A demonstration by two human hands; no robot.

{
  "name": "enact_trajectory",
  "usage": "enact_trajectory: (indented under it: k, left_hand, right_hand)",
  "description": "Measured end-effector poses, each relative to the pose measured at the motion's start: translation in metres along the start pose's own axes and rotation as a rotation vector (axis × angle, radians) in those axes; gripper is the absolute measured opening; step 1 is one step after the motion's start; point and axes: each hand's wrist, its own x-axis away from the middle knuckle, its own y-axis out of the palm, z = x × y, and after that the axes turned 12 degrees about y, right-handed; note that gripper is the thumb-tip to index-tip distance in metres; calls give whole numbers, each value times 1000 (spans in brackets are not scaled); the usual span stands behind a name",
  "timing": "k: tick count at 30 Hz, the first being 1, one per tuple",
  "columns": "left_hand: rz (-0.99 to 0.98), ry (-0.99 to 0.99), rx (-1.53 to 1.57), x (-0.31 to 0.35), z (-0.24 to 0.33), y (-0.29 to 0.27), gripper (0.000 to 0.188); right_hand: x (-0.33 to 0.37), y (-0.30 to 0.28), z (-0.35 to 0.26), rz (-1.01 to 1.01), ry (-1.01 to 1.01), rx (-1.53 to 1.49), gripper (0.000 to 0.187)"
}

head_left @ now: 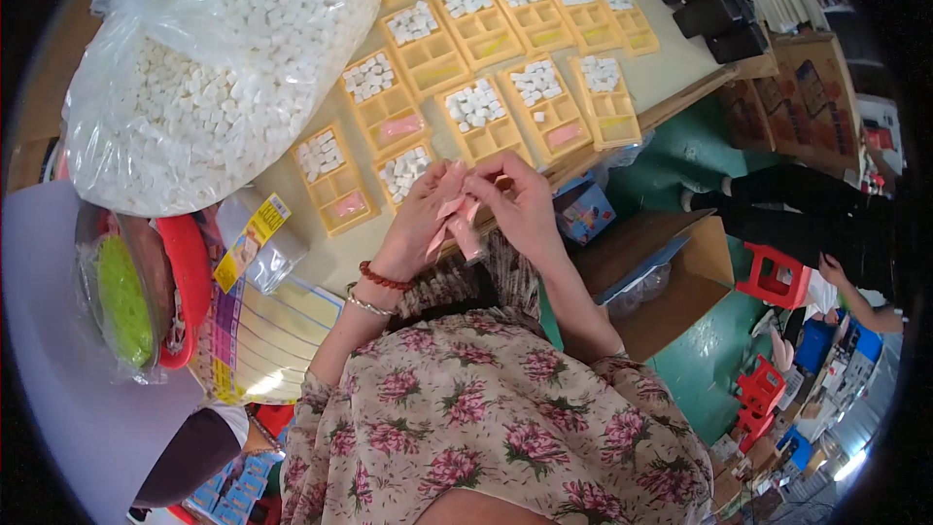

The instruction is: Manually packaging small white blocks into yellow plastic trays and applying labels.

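Pink strips (461, 225), in what looks like a see-through wrapper, are pinched between my two hands above the table's near edge. My left hand (420, 224) is closed round them, and my right hand (523, 206) grips their upper end with thumb and forefinger. Just beyond the fingers lies a pale yellow divided tray (473, 143), with small white pieces (475, 105) heaped in its large compartment. Pink packets (564, 134) sit in the trays on either side, one of them in the tray (330, 183) at left. Yellow-green strips (497, 44) show in trays farther back.
A big see-through bag (224, 68) of white pieces fills the table's left. Nearer stand a red-rimmed container (182, 282) and a plastic roll (260, 233). Black boxes (705, 10) stand at far right. An open carton (671, 282) and another person (807, 224) are right of the table.
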Motion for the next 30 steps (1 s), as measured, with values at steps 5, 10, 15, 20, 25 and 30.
enact_trajectory:
  k: [5, 10, 15, 20, 25, 30]
  left_hand:
    - [-164, -71, -3, 1, 6, -1, 22]
    - [-194, -96, 18, -8, -4, 1, 21]
    - [-169, -11, 18, -12, 9, -16, 26]
    - [-173, -10, 55, -11, 15, -7, 26]
    - [-236, -10, -77, -10, 8, 5, 24]
    - [-135, 10, -60, -11, 13, -5, 26]
  right_hand:
    - [-3, -13, 2, 13, -62, 11, 7]
    - [-11, -30, -2, 199, 5, -44, 4]
    - [-19, -62, 3, 210, 57, -209, 8]
    - [-15, -58, 0, 76, 108, -250, 9]
    - [-11, -46, -8, -32, 144, -109, 10]
    - [-23, -112, -3, 609, 12, 140, 12]
